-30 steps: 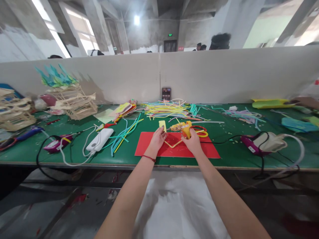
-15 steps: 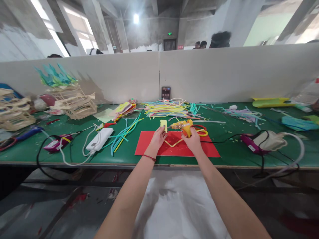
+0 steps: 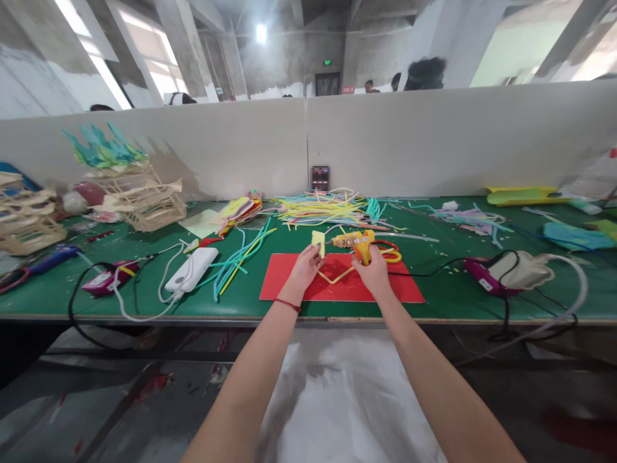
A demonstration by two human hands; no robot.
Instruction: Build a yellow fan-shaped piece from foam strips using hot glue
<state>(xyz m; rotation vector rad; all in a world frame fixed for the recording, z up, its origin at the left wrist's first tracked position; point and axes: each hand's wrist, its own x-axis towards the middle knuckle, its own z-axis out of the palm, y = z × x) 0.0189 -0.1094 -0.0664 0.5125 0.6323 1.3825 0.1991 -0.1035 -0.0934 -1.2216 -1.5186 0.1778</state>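
Note:
Above the red board [image 3: 294,287], my left hand [image 3: 307,267] pinches a small pale yellow piece [image 3: 318,238], which looks like foam and stands up from the fingertips. My right hand [image 3: 371,271] is wrapped round the handle of a yellow glue gun [image 3: 365,244]. Its nozzle points left, close to the yellow piece but with a small gap. A thin, pale bent strip [image 3: 337,281] makes a V between my hands over the board. Behind the glue gun show the red and yellow handles of scissors [image 3: 394,256], partly hidden.
Coloured strips [image 3: 322,211] lie heaped at the back of the green table [image 3: 250,308]. Left are a white power bank [image 3: 193,270], loose strips and wooden models [image 3: 144,206]. A black cord runs right to a purple plug block [image 3: 486,280]. A partition [image 3: 434,141] stands behind.
The glue gun's nozzle has drawn slightly right, away from the yellow piece, which has turned a little in my left fingers. The whole view has shifted slightly.

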